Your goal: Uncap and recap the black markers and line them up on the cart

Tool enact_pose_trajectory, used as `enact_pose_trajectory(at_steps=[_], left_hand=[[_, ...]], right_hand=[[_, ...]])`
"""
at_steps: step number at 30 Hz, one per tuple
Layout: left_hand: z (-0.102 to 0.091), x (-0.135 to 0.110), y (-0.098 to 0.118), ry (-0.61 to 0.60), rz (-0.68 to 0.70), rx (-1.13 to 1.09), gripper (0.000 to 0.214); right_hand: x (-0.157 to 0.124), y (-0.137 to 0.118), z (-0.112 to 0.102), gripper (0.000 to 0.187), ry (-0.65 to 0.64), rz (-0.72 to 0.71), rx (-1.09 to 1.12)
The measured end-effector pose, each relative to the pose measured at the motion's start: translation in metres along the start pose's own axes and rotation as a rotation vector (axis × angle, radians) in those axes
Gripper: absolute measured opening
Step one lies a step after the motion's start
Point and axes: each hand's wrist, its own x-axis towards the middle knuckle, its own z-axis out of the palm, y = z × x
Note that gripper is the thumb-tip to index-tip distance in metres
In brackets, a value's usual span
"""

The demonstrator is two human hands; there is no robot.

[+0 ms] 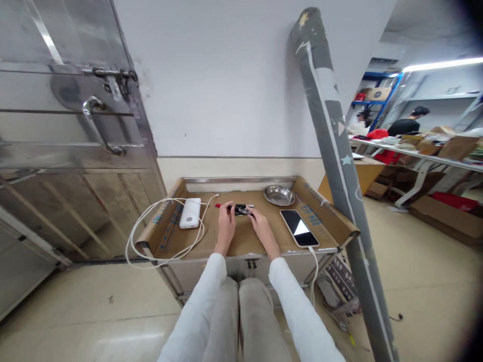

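Several slim black pens (241, 208) lie together on the cardboard-lined tabletop (204, 241), at its middle. One red tip (218, 205) sticks out past the left end of the group. My left hand (226, 221) curls over this left end, fingers closed on the pens. At the opposite end my right hand (261, 225) has its fingertips closed on them. The fingers cover part of the pens, so single ones are hard to tell apart. Behind and to the right sits a shallow metal bowl (279, 195).
A white power bank (190, 213) with a looped white cable (130, 241) lies at the left. On the right is a phone (299, 228) with a cable plugged in. A long grey patterned roll (339, 146) leans at the table's right side. Two people sit far off at the right.
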Motion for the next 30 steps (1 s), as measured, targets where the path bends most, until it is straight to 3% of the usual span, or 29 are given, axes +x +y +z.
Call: enact_pose_trajectory(at_steps=[8, 10, 14, 16, 24, 30], left_hand=[[-0.002, 0.000, -0.001, 0.036, -0.043, -0.001, 0.025], [-0.002, 0.000, -0.002, -0.060, -0.055, -0.038, 0.021], [0.001, -0.001, -0.006, -0.383, -0.031, 0.004, 0.009], [0.002, -0.002, -0.008, -0.448, -0.027, 0.090, 0.005], [0.011, -0.001, -0.022, -0.393, 0.010, 0.180, 0.013], [0.014, -0.005, -0.027, -0.335, 0.042, 0.212, 0.019]], right_hand=[[-0.002, -0.006, -0.004, 0.027, 0.047, 0.046, -0.073], [-0.003, -0.004, -0.004, 0.027, 0.081, 0.051, -0.099], [-0.002, -0.002, -0.004, 0.029, 0.125, 0.046, -0.136], [-0.002, -0.002, -0.004, 0.030, 0.130, 0.035, -0.146], [0.000, 0.000, -0.002, 0.022, -0.020, -0.101, -0.299], [0.000, 0.008, -0.001, 0.012, -0.025, -0.065, -0.373]])
